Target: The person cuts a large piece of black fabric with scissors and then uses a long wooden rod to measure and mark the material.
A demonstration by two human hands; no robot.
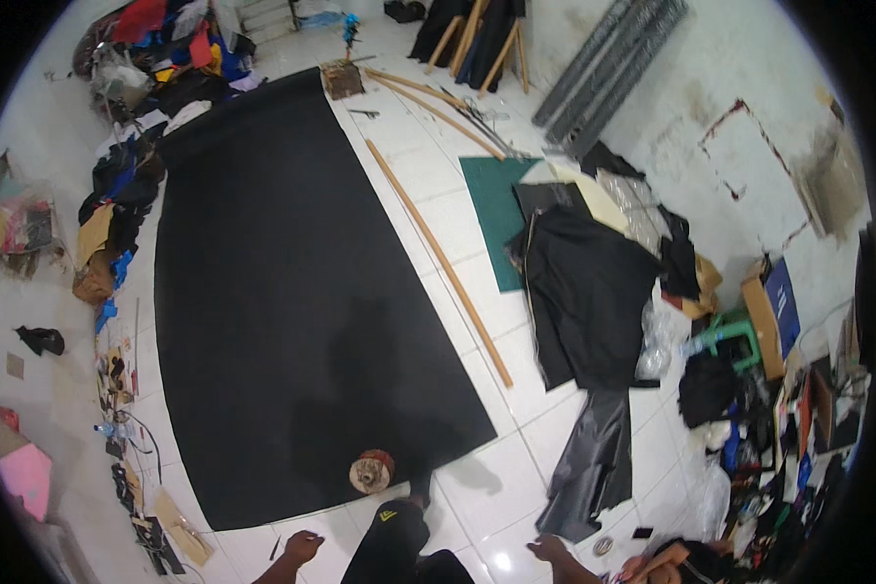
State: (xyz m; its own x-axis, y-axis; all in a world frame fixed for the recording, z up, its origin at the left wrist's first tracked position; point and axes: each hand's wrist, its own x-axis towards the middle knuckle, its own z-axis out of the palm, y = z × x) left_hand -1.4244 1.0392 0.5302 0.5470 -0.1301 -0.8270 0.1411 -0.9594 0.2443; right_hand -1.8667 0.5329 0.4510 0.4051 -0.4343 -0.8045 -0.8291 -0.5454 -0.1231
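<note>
A wide sheet of black fabric [273, 263] lies spread on the tiled floor in front of me, with its far end still rolled. Near its front edge a round weight [372, 471] rests on it, close to my knee. My left hand [304, 547] hovers just off the front edge, fingers curled closed; whatever is inside them, if anything, is hidden. A thin dark tool [275, 547] lies on the floor beside that hand. My right hand [550, 548] is held low at the right, fingers loosely apart, close to a crumpled piece of shiny dark fabric [589, 467].
A long wooden stick [438, 263] lies right of the sheet. A block [343, 80] weighs down its far corner. Black cloth [594, 282] is heaped over a green mat [487, 214]. Scraps [122, 195] line the left wall. Another person's arm [667, 563] shows at lower right.
</note>
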